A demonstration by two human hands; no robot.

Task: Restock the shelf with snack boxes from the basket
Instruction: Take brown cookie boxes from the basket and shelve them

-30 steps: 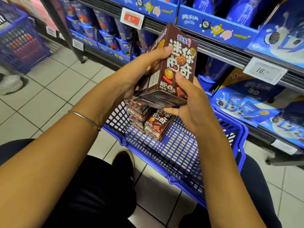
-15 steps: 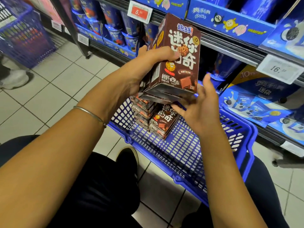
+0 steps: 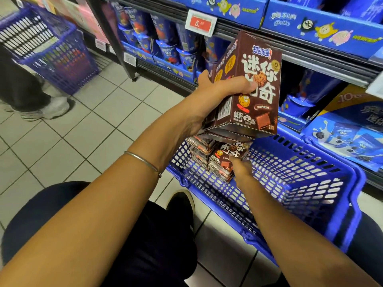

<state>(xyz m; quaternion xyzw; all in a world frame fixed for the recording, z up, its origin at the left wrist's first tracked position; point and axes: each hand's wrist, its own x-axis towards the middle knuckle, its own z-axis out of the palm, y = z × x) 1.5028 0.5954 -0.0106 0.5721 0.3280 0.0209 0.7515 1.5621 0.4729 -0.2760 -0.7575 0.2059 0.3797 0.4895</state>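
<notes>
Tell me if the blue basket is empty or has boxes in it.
Not empty: a stack of brown snack boxes sits in one corner of the blue basket.

Left wrist: thin silver metal bangle point(image 3: 143, 160)
Legs: dark navy cloth trousers point(image 3: 51, 206)
Foot: black low shoe point(image 3: 182, 204)
Forearms: bare

A bundle of brown cookie boxes point(image 3: 255, 85) with white Chinese lettering and a cookie picture stands upright, slightly tilted, gripped in the left hand point(image 3: 219, 94) above a blue plastic basket point(image 3: 300, 183). Matching boxes, the flat stack point(image 3: 219, 160), lie in the basket's far left corner. The shelf point(image 3: 310, 56) rises just behind.
</notes>
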